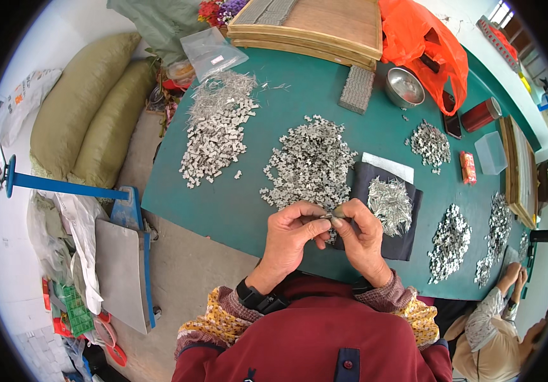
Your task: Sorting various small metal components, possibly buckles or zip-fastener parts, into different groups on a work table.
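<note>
My left hand [292, 234] and my right hand [363, 240] meet at the table's near edge, thumbs and forefingers pinched together fingertip to fingertip. Something tiny and dark is between them, too small to make out. Just beyond the fingers spreads a heap of small flat silvery metal pieces [309, 159]. Beside my right hand, thin shiny metal pins [390, 205] lie heaped on a dark cloth [362, 181], with a white sheet [388, 167] at its far edge.
On the green table [261, 95] are more metal pieces [213, 143], wooden trays [325, 48], a metal bowl [405, 88], an orange bag [423, 48], a red can [481, 114] and a clear box [491, 153]. Another person [493, 331] works at the right. Sacks [83, 95] stand left.
</note>
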`<action>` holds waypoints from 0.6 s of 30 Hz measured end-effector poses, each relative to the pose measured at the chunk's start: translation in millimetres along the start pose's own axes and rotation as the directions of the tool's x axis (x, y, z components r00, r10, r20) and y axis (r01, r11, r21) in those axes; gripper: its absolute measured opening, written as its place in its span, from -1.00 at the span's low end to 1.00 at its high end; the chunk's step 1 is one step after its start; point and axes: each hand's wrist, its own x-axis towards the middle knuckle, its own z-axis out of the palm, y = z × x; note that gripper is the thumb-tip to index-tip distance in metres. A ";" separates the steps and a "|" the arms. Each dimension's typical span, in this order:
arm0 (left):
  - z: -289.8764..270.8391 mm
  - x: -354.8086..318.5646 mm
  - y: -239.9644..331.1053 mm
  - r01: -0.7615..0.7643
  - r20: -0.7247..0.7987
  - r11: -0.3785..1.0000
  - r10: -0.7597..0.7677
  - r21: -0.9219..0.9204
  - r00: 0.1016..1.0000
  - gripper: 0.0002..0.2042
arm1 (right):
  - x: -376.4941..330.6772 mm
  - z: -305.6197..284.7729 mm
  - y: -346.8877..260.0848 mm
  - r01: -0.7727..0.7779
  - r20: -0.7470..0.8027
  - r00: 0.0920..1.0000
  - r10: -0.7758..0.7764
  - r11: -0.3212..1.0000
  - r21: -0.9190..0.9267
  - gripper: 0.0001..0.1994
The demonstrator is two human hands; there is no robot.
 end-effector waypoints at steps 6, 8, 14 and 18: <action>1.5 0.6 2.5 -0.077 -0.097 0.995 0.083 0.071 0.992 -0.89 | 7.7 -4.2 -3.6 0.131 0.036 0.991 -0.126 0.958 -0.255 -0.89; 1.0 0.6 1.4 -0.105 -0.071 0.981 0.118 0.161 0.990 -0.90 | 8.4 -4.4 -3.4 0.239 0.099 0.971 -0.218 0.901 -0.362 -0.88; 0.5 -0.2 5.5 -0.039 -0.025 0.964 0.047 0.264 0.999 -0.90 | 3.4 -2.9 -0.8 0.084 0.066 0.995 -0.070 0.967 -0.242 -0.86; -1.5 -1.0 1.0 0.033 0.012 0.971 -0.037 0.237 0.999 -0.88 | 3.4 -1.5 -5.8 -0.020 0.046 0.999 0.028 0.987 -0.159 -0.90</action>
